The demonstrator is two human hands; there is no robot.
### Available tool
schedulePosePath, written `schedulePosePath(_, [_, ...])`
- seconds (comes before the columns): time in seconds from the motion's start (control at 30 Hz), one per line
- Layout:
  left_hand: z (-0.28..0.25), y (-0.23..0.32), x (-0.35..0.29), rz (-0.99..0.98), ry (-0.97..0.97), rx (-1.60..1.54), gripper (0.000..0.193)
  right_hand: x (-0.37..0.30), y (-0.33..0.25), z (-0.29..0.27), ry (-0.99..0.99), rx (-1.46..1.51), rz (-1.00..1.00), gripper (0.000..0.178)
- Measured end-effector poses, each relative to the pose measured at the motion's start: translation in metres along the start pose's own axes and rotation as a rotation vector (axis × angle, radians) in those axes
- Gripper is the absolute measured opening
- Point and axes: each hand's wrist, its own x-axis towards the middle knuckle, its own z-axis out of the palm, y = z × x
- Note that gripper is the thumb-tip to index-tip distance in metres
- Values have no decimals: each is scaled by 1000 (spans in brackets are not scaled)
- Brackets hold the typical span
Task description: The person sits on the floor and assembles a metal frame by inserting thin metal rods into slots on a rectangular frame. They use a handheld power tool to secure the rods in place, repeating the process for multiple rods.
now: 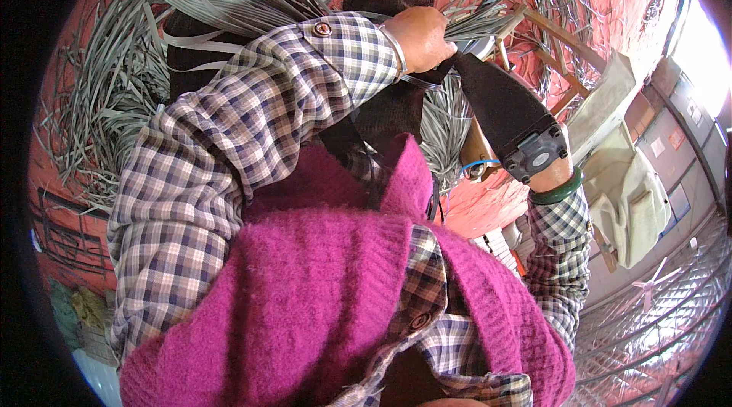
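Strips (482,25) clamped in left hand (419,37); right hand (554,175) mostly hidden near wrist device (538,155), grip unclear.

Strips (114,132) at left, cloth (629,205) at right

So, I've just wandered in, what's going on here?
A person in a magenta knitted vest is handling a bundle of flat grey strips. The left hand is closed around it. The right wrist wears a black device and a green bangle; the hand beyond can't be made out, so whether it holds anything is unclear. More grey strips lie heaped on the reddish floor around the person.
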Motion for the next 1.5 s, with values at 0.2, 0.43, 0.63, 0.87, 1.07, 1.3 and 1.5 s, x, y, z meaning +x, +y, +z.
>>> schedulePosePath(0.2, [1,-1,1,10,0,-2,30,5,14,5,-52,-163,-144,43])
schedulePosePath(0.43, [1,-10,10,-4,-63,-55,31,3,19,6,-69,-31,32,49])
schedulePosePath(0.63, [-27,3,9,51,-132,-320,40,-8,16,-1,0,-232,-211,44])
schedulePosePath(0.87, [-62,30,12,-84,-301,-622,30,-30,9,-15,89,-535,-271,36])
schedulePosePath(1.07, [-63,22,16,-14,-239,-484,39,-28,11,-17,100,-460,-258,41])
schedulePosePath(1.3, [-66,12,18,79,-302,-241,32,-33,16,-12,99,-388,-332,44])
schedulePosePath(1.5, [-63,-6,19,3,-230,-41,31,-33,15,-4,154,-557,-347,36])
